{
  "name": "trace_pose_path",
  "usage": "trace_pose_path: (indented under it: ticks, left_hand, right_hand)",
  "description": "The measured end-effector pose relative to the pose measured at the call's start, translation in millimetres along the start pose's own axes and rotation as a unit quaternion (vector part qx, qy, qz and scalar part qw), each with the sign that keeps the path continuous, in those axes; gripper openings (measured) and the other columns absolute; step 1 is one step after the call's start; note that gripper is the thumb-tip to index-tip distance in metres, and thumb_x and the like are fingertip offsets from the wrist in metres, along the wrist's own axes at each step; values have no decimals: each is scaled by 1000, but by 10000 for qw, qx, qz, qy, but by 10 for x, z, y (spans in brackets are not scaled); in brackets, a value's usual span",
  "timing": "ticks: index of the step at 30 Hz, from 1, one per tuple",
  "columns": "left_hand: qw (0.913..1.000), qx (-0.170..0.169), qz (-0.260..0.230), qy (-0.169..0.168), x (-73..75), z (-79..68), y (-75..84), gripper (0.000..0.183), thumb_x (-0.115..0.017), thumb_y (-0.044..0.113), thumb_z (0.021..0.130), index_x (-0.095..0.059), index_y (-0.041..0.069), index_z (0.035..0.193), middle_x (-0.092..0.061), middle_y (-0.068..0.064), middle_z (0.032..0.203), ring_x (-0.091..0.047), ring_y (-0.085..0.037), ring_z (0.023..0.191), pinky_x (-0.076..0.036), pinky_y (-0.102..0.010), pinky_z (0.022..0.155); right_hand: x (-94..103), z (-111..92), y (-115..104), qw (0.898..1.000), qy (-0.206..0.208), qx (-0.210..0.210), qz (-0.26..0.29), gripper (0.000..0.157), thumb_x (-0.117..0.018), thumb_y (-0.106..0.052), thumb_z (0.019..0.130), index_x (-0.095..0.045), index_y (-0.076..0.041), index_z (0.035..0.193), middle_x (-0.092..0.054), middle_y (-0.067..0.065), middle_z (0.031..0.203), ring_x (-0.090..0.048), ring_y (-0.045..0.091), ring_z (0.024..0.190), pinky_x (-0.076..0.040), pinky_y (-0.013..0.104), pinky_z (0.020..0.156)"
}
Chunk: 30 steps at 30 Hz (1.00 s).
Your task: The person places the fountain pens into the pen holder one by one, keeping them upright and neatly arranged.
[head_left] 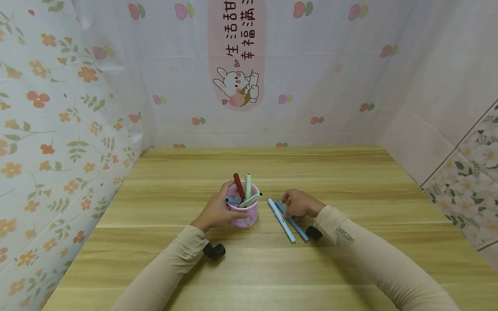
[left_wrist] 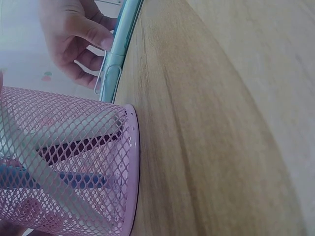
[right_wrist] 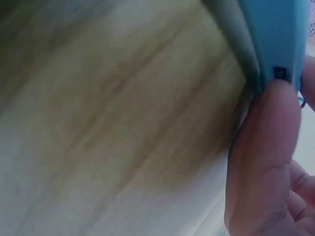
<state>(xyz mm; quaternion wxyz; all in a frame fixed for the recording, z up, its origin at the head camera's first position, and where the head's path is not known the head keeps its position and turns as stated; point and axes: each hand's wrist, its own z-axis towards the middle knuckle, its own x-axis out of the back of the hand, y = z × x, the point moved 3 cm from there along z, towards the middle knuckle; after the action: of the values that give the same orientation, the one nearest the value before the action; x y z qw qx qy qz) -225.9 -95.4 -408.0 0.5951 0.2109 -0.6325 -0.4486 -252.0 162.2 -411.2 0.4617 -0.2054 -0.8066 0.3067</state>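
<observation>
My left hand (head_left: 219, 209) grips the side of a pink mesh pen holder (head_left: 250, 220), which stands upright on the table. Inside lean a dark red pen (head_left: 238, 183), a blue pen (head_left: 233, 201) and two pale green pens (head_left: 248, 183). To its right, a light blue pen (head_left: 285, 227) and a darker blue pen (head_left: 300, 232) lie side by side. My right hand (head_left: 301, 203) pinches the darker one, with the thumb against it. In the right wrist view, the thumb (right_wrist: 268, 147) presses a blue pen (right_wrist: 278, 39) close up; the other fingers are partly cut off.
The wood-grain table (head_left: 186, 172) carries the holder and pens. A patterned curtain (head_left: 330, 86) hangs behind it, and a floral sheet (head_left: 58, 151) runs along the left. Black wrist-camera mounts (head_left: 214, 251) sit under both forearms.
</observation>
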Motion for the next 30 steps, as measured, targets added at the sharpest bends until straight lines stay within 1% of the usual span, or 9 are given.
trace_pose_path:
  ticks: [6, 13, 17, 26, 30]
  left_hand:
    - [10000, -74, 27, 42, 3, 3, -8, 104, -91, 29, 66, -30, 12, 149, -55, -18, 131, -56, -34, 113, -48, -52, 90]
    - [10000, -61, 3, 36, 0, -1, -11, 102, -91, 29, 67, -31, 13, 149, -56, -16, 130, -56, -33, 114, -47, -52, 93]
    - [10000, -71, -7, 36, -5, 0, -10, 102, -91, 28, 67, -31, 14, 149, -56, -16, 130, -56, -34, 114, -46, -52, 93]
    - [10000, -88, 27, 29, -1, 1, 4, 102, -90, 30, 67, -31, 13, 149, -56, -17, 130, -55, -34, 115, -46, -53, 94]
    - [10000, -94, -3, 5, 3, -3, 9, 102, -90, 30, 67, -31, 13, 149, -56, -17, 130, -55, -34, 115, -46, -53, 94]
  right_hand:
    - [40, 1, -42, 9993, 38, 29, 374, 49, -70, 7, 78, -50, 10, 122, -58, 17, 105, -60, 22, 75, -56, 33, 60]
    - [75, 31, -33, 9979, 75, 9, 637, 47, -62, 5, 83, -47, 8, 127, -54, 19, 110, -59, 23, 78, -56, 36, 62]
    - [97, 40, -35, 9971, 83, 51, 760, 48, -63, 3, 84, -46, 8, 128, -53, 18, 106, -57, 23, 77, -55, 36, 63]
    - [128, 27, -83, 9922, 125, 95, 1238, 50, -64, 4, 86, -41, 7, 130, -53, 19, 102, -58, 23, 72, -56, 38, 64]
    - [142, 23, -98, 9913, 181, 171, 1293, 54, -65, 3, 86, -38, 6, 132, -52, 17, 98, -57, 22, 70, -56, 37, 63]
